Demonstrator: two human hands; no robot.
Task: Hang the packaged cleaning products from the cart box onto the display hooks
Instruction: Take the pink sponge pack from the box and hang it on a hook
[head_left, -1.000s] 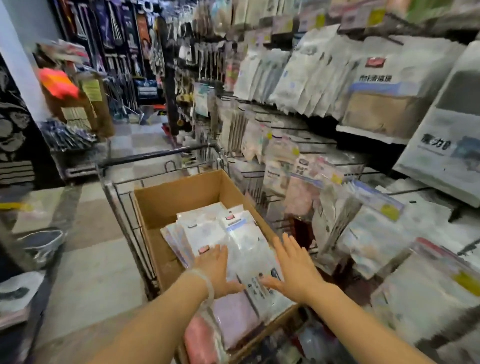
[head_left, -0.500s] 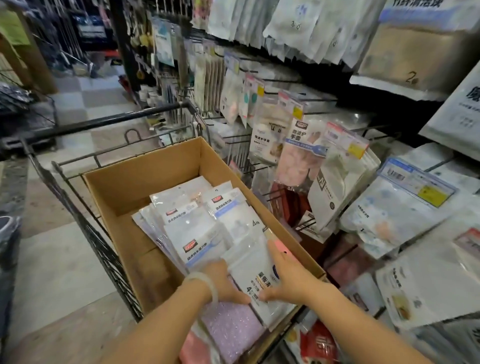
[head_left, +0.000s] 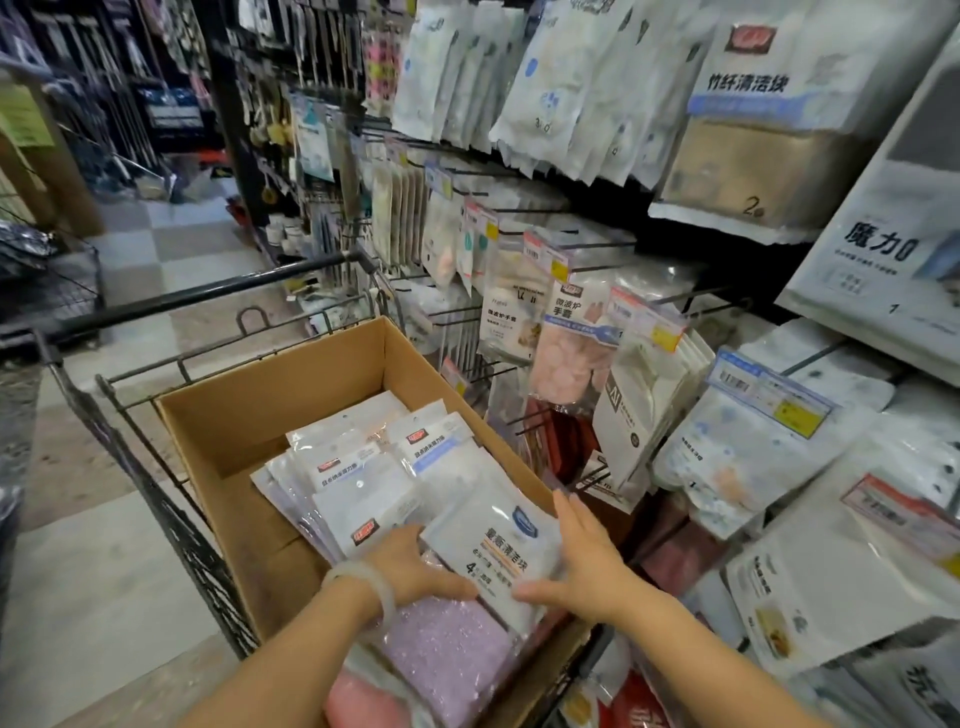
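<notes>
Both hands are down in the box (head_left: 249, 415) on the cart (head_left: 171, 306), around one white pack (head_left: 493, 551). Left hand (head_left: 415, 566) curls at the pack's left edge, fingers tucked under it. Right hand (head_left: 587, 561) lies flat along the right edge, fingers straight, thumb under the near corner.

The pack rests on top of the stack (head_left: 358, 478), at the box's near right.

Risks: the slick film may slide from such a light hold; lifting may drag neighbouring packs; the lilac pack (head_left: 447, 649) below could shift.

The pack's long axis runs from near right to far left, top end away from the person. Hang hole not visible. Hooks (head_left: 597, 244) stand to the right.
</notes>
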